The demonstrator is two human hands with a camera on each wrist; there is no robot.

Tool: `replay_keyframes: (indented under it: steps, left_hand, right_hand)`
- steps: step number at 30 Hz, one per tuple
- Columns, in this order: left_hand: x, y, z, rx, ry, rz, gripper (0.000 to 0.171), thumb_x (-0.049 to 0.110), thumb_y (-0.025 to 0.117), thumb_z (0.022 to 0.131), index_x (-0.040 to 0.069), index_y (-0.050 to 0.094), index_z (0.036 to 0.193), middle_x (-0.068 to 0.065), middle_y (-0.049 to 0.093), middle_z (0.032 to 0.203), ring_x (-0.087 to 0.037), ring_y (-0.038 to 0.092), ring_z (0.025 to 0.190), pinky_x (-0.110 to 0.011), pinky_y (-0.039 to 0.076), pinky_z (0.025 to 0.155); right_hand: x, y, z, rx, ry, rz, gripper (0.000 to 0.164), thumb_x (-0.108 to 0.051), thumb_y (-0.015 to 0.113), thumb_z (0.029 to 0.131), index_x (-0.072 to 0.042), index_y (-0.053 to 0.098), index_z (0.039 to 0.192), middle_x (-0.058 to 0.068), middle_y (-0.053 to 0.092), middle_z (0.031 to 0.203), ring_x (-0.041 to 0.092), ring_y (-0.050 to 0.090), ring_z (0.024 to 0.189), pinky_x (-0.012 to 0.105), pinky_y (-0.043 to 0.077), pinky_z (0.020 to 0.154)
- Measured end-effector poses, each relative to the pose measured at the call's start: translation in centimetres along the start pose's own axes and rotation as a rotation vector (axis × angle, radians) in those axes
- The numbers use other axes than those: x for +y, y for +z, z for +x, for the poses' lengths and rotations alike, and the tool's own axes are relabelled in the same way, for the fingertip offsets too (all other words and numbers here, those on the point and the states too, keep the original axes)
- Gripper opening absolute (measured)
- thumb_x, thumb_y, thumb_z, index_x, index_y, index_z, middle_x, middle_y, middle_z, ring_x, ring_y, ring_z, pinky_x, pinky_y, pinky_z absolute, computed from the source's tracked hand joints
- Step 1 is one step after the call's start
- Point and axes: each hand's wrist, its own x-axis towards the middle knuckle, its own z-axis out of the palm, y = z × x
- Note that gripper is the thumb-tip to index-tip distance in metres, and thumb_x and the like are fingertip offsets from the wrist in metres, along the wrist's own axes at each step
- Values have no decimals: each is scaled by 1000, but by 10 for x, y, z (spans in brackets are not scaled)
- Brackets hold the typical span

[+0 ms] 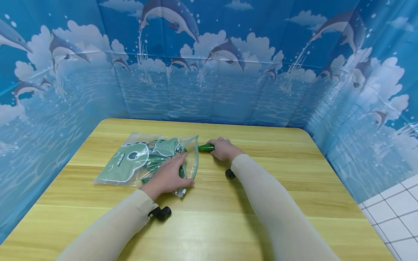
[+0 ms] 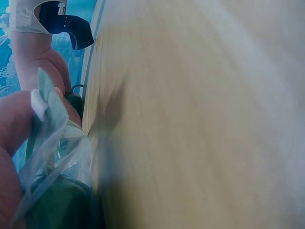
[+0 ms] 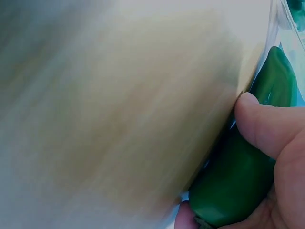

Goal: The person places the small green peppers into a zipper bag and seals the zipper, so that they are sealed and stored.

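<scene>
A clear zip bag printed with green cartoon figures lies on the table, its mouth facing right. Long green peppers show through the plastic. My left hand rests on the bag near its mouth, fingers extended and thumb spread toward the zip edge. The left wrist view has the bag's edge beside the thumb. Just right of the mouth, my right hand grips a green pepper between thumb and fingers. Its tip points toward the bag, and its stem end sits in the hand.
A wooden table with rounded far corners carries everything. Behind and beside it hangs a blue curtain with dolphins. White tiles appear at the right. Black wrist devices are strapped to both sleeves.
</scene>
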Motion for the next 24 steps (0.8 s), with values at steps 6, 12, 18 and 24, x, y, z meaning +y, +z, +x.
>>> replay_keyframes:
  steps: [6, 12, 18, 24]
  left_hand:
    - [1, 0, -1, -4, -6, -4, 114, 58, 81, 84, 14, 21, 170, -12, 22, 176, -34, 17, 164, -57, 18, 133]
    - [2, 0, -1, -7, -13, -15, 113, 58, 81, 84, 14, 21, 170, -12, 21, 176, -34, 16, 164, -58, 19, 132]
    - [1, 1, -1, -8, -19, -14, 114, 58, 81, 84, 15, 20, 170, -11, 19, 177, -35, 15, 164, -58, 18, 132]
    - [1, -1, 0, -8, -14, -10, 115, 58, 81, 84, 14, 18, 170, -12, 18, 177, -33, 15, 165, -56, 17, 133]
  right_hand:
    - [-2, -2, -3, -10, -6, -8, 57, -27, 57, 109, -23, 40, 164, 18, 47, 154, 36, 48, 134, 50, 43, 116]
    - [-1, -7, -11, -1, -36, -34, 56, -25, 60, 108, -14, 44, 161, 17, 52, 155, 32, 53, 136, 48, 45, 115]
    - [0, -19, -24, 58, -33, 11, 52, -23, 62, 107, -11, 51, 156, 14, 62, 145, 30, 62, 123, 49, 51, 108]
    - [-10, -30, -38, 83, -37, 41, 46, -25, 64, 106, -11, 57, 149, 10, 69, 125, 25, 62, 99, 44, 53, 92]
